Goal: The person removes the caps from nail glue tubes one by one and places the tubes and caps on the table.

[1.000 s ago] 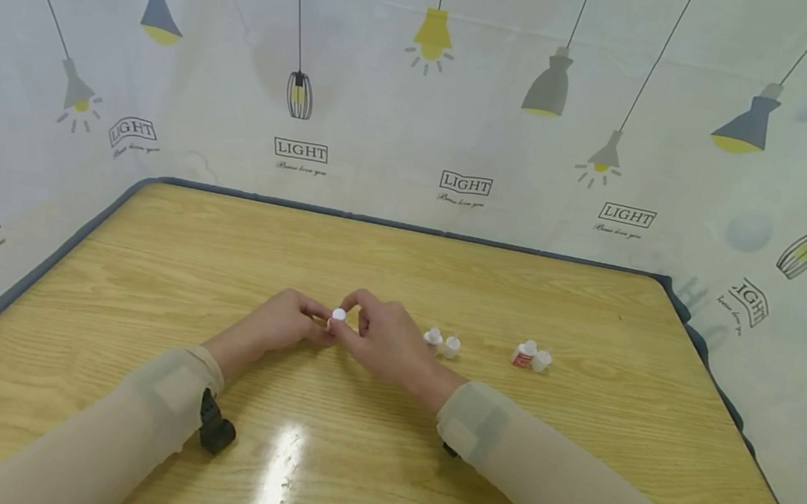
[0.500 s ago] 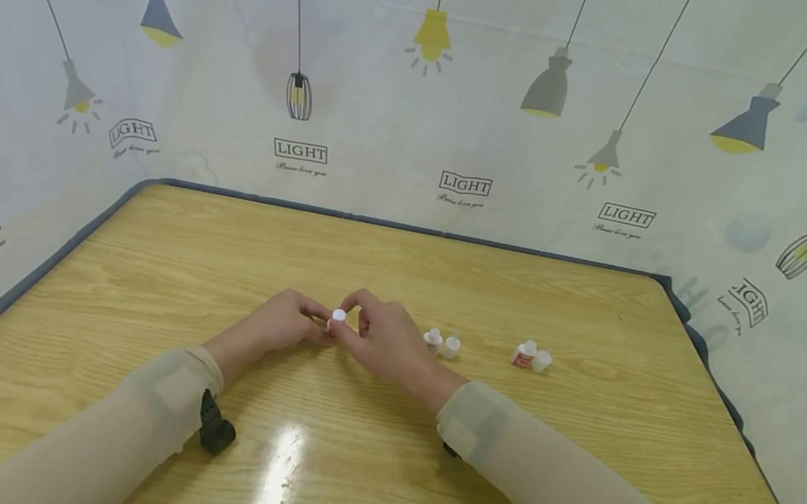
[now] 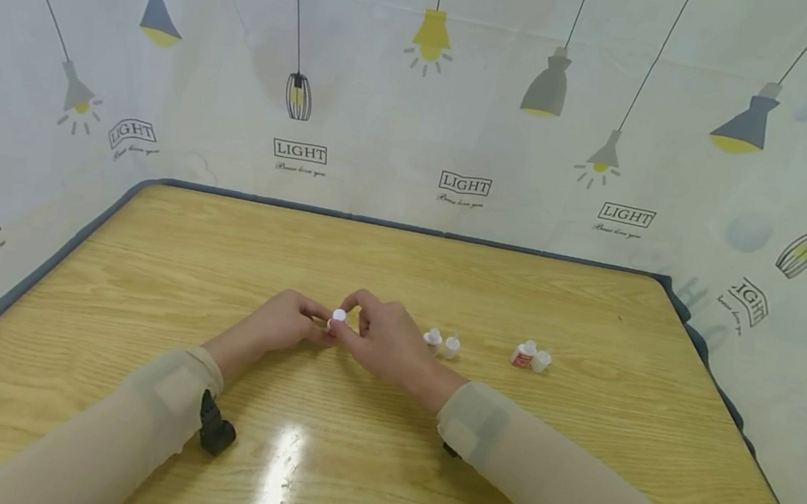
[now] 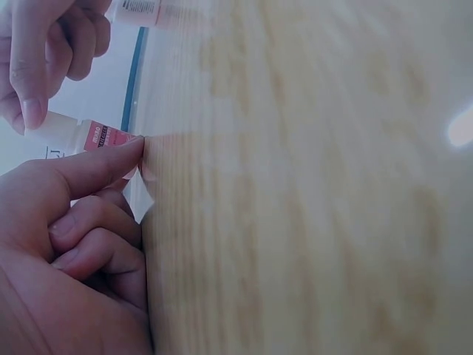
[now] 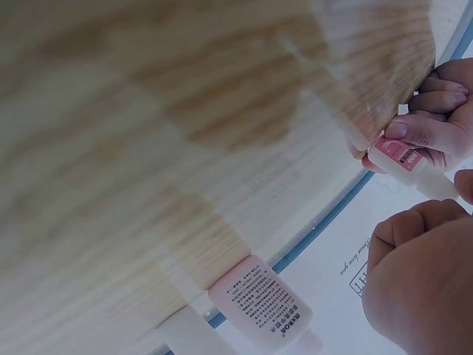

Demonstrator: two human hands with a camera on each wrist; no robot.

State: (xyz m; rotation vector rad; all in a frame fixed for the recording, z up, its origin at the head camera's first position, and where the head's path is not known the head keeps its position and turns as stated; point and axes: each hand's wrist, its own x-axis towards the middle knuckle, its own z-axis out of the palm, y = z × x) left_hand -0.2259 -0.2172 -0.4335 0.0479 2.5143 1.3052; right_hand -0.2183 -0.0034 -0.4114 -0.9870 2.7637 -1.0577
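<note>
Between the two hands a small white bottle with a red-pink label [image 5: 397,154] stands on the table. My left hand [image 3: 277,322] pinches the bottle low down, its thumb and index finger at the label and the other fingers curled. The white cap [image 3: 338,315] sits at the bottle's top, and my right hand [image 3: 392,343] pinches it between thumb and index finger. In the left wrist view the right fingers [image 4: 31,111] touch the cap from above. Much of the bottle is hidden by fingers in the head view.
Right of the hands stands another small bottle [image 3: 433,340] with a loose white cap [image 3: 451,348] beside it. Farther right are a red-labelled bottle [image 3: 524,354] and its neighbouring white cap [image 3: 541,361]. The wooden table [image 3: 343,253] meets a lamp-patterned backdrop [image 3: 390,116] behind.
</note>
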